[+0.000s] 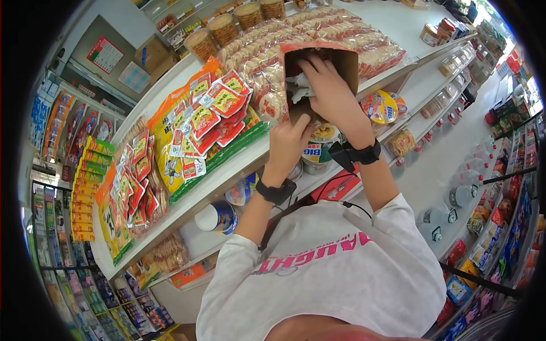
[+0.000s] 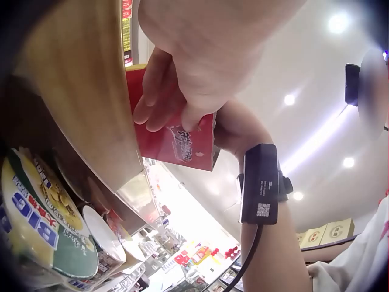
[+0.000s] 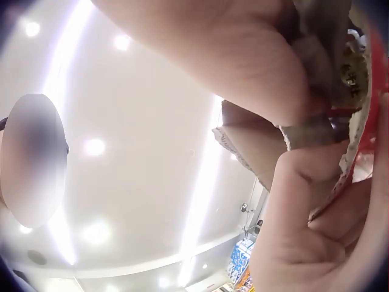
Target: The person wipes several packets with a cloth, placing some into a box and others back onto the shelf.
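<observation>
In the head view a cardboard box (image 1: 289, 52), red outside and brown inside, stands with its open side towards the person. The left hand (image 1: 289, 145) grips its lower edge, with the thumb at the rim. In the left wrist view, the left hand's fingers (image 2: 159, 100) lie over the red face (image 2: 182, 149). Inside the box is the right hand (image 1: 333, 94), its fingers extended beside a whitish crumpled packet (image 1: 300, 86). The right wrist view shows the right hand (image 3: 243, 55) going past the torn rim; its fingertips are hard to make out there.
Red snack packets (image 1: 213, 111) lie on larger bags left of the box, and clear packs of round biscuits (image 1: 364, 42) behind it. Instant noodle tubs (image 1: 380, 108) sit on the shelf below. Bottles (image 1: 463, 194) stand on the floor at right.
</observation>
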The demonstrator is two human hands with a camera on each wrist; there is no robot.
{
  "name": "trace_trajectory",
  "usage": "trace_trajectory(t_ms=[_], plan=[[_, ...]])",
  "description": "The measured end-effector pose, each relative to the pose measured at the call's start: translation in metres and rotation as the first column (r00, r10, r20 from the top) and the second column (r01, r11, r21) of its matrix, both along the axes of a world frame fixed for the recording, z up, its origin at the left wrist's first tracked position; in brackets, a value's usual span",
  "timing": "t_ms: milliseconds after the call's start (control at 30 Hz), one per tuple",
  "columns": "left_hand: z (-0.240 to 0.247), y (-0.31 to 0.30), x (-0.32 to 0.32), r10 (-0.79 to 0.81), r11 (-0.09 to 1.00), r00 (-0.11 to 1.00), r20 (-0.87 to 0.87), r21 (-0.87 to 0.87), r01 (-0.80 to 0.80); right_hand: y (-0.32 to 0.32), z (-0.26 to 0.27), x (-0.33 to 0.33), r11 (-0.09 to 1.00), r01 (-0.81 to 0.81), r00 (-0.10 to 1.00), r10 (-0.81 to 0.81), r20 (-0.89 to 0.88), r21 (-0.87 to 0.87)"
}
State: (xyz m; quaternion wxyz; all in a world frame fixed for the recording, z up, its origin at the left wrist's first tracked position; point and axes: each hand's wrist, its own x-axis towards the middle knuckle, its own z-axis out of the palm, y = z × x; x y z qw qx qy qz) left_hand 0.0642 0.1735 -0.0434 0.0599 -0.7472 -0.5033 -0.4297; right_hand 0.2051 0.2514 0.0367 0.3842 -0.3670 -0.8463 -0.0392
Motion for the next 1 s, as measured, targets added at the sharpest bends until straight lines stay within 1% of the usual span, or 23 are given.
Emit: trace_trajectory(t_ms=[67, 100, 133, 167, 233, 300, 333, 367, 433, 467, 500, 567, 600, 700, 800, 833, 900, 933, 967, 1000], plan=[[-0.004, 0.002, 0.000, -0.004, 0.998, 1.000, 0.031, -0.064, 0.006, -0.008, 0.006, 0.006, 0.998, -0.024, 0.999, 0.023, -0.034, -0.049], [-0.003, 0.002, 0.000, -0.003, 0.999, 0.999, 0.036, -0.036, 0.005, -0.014, 0.012, 0.010, 0.997, -0.035, 0.998, 0.031, -0.052, -0.074], [0.000, 0.003, 0.000, -0.004, 1.000, 0.999, 0.040, -0.007, 0.004, -0.017, 0.012, 0.014, 0.999, -0.018, 0.999, 0.016, -0.037, -0.050], [0.003, 0.005, 0.001, -0.005, 1.000, 0.999, 0.044, 0.023, 0.004, -0.020, 0.010, 0.019, 0.997, -0.016, 1.000, 0.015, -0.018, -0.069], [0.005, 0.007, 0.000, 0.002, 1.000, 0.999, 0.038, -0.008, -0.001, -0.027, 0.006, 0.031, 0.994, -0.011, 1.000, 0.013, 0.022, -0.108], [0.006, 0.010, -0.001, 0.023, 0.999, 0.999, 0.027, -0.033, -0.022, -0.038, 0.010, 0.041, 0.991, -0.041, 0.992, 0.024, -0.127, -0.131], [0.006, 0.012, -0.003, -0.006, 0.993, 0.998, 0.064, -0.120, 0.013, -0.044, 0.013, 0.045, 0.988, -0.057, 0.979, 0.027, -0.202, -0.141], [0.008, 0.015, 0.001, -0.003, 0.996, 0.984, 0.177, -0.087, 0.018, -0.050, 0.017, 0.048, 0.996, -0.050, 0.948, 0.025, -0.317, -0.071], [0.022, 0.019, 0.014, -0.005, 1.000, 0.919, 0.394, -0.019, 0.014, -0.059, 0.022, 0.054, 0.998, -0.011, 0.846, 0.044, -0.531, 0.065], [0.023, 0.019, 0.016, -0.100, 0.986, 0.831, 0.547, -0.055, 0.155, -0.058, 0.015, 0.061, 0.988, 0.060, 0.839, 0.028, -0.543, 0.143], [0.023, 0.021, 0.016, -0.086, 0.987, 0.853, 0.515, -0.072, 0.143, -0.055, 0.008, 0.064, 0.994, 0.007, 0.761, 0.065, -0.646, 0.108], [0.023, 0.022, 0.019, -0.062, 0.984, 0.896, 0.439, -0.123, 0.129, -0.052, -0.007, 0.069, 0.992, -0.112, 0.563, 0.113, -0.819, 0.061], [0.024, 0.020, 0.020, -0.056, 0.979, 0.918, 0.393, -0.157, 0.127, -0.052, -0.011, 0.071, 0.995, -0.095, 0.567, 0.030, -0.823, -0.029], [0.020, 0.019, 0.022, -0.124, 0.991, 0.953, 0.276, -0.022, 0.135, -0.054, -0.019, 0.074, 0.988, -0.058, 0.513, -0.092, -0.853, -0.142], [0.029, -0.003, 0.021, -0.190, 0.956, 0.908, 0.374, -0.138, 0.257, -0.062, -0.018, 0.067, 0.908, -0.316, 0.202, -0.221, -0.954, -0.277], [0.031, -0.012, 0.018, -0.200, 0.945, 0.905, 0.375, -0.171, 0.279, -0.064, -0.019, 0.065, 0.846, -0.409, 0.259, -0.253, -0.932, -0.343], [0.034, -0.030, 0.008, -0.213, 0.918, 0.901, 0.378, -0.239, 0.317, -0.069, -0.022, 0.060, 0.674, -0.568, 0.379, -0.294, -0.877, -0.472], [0.029, -0.041, 0.004, -0.161, 0.901, 0.794, 0.586, -0.241, 0.360, -0.070, -0.025, 0.053, 0.613, -0.619, 0.414, -0.278, -0.867, -0.492], [0.022, -0.052, 0.000, -0.093, 0.889, 0.643, 0.760, -0.227, 0.397, -0.073, -0.028, 0.048, 0.544, -0.643, 0.480, -0.263, -0.837, -0.540], [0.018, -0.057, -0.005, -0.020, 0.882, 0.456, 0.890, -0.199, 0.427, -0.075, -0.031, 0.043, 0.473, -0.660, 0.543, -0.237, -0.806, -0.584]])
